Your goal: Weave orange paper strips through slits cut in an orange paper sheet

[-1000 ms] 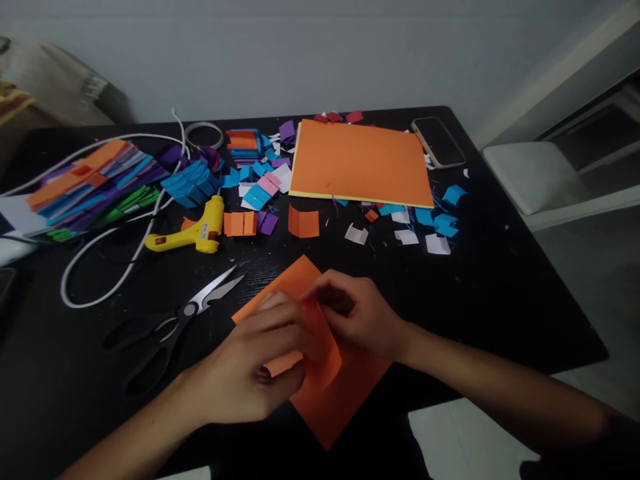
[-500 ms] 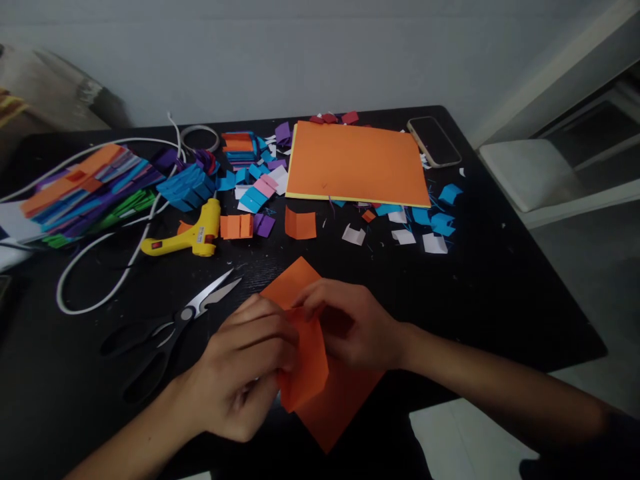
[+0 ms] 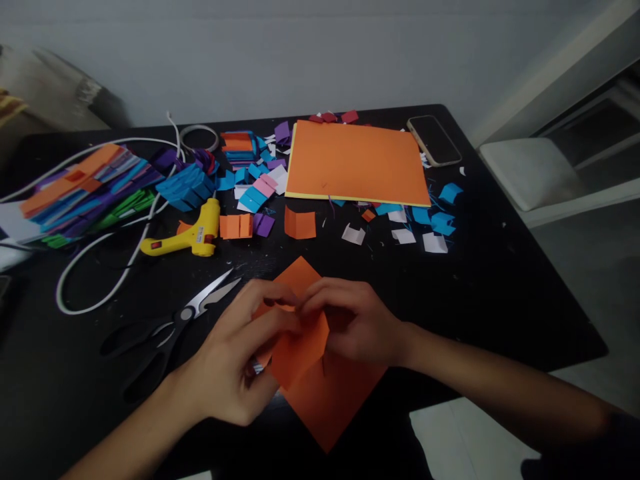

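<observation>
A folded piece of orange paper point(image 3: 303, 350) is held up between my two hands, its flap tilted over a flat orange sheet point(image 3: 335, 403) that lies diagonally on the table. My left hand point(image 3: 237, 353) pinches the folded piece from the left, fingers bent over its top edge. From the right, my right hand point(image 3: 357, 323) grips the same piece near its upper corner, its fingertips close to the left ones. Part of the fold is hidden behind the fingers.
Black-handled scissors point(image 3: 187, 313) lie left of my left hand, with a yellow glue gun point(image 3: 203, 233) beyond. A stack of orange sheets point(image 3: 357, 163), a phone point(image 3: 434, 141), a white cable point(image 3: 63, 293) and many coloured paper pieces point(image 3: 300, 223) spread across the black table point(image 3: 500, 300).
My left hand has shifted up, its fingers rising to the top edge of the folded paper. The orange flap has tilted and risen slightly. My right hand has barely moved.
</observation>
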Motion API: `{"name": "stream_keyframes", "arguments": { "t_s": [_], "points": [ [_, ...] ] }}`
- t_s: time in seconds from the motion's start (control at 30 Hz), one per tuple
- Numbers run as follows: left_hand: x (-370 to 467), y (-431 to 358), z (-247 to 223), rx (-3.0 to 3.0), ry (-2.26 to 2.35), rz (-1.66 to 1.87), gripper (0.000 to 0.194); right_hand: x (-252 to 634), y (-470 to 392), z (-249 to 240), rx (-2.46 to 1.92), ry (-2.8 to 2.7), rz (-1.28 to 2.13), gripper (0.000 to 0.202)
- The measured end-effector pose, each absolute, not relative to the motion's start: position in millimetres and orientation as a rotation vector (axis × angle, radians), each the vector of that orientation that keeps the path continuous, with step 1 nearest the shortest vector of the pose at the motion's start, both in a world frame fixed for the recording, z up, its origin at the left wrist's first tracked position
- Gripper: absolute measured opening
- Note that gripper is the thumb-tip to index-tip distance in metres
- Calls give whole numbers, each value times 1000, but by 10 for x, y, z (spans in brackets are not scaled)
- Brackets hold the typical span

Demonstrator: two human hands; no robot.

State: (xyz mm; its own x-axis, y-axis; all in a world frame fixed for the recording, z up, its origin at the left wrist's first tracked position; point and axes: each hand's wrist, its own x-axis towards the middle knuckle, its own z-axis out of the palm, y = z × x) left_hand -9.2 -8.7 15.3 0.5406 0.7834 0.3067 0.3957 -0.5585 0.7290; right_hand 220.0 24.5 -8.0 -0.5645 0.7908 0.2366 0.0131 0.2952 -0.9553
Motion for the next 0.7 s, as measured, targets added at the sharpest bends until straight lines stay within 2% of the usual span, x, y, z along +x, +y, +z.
{"name": "stream_keyframes", "arguments": {
  "t_s": [0.27,0.57,0.7],
  "points": [
    [-61,4,166,2079,1005,777,22,2217,253,-87,-745,-1683,1405,6],
    [-70,8,113,2059,1047,845,14,2243,253,-66,-802,-1756,1340,16],
    [-74,4,80,2013,1062,841,13,2238,243,-69,-814,-1739,1332,13]
  ]
}}
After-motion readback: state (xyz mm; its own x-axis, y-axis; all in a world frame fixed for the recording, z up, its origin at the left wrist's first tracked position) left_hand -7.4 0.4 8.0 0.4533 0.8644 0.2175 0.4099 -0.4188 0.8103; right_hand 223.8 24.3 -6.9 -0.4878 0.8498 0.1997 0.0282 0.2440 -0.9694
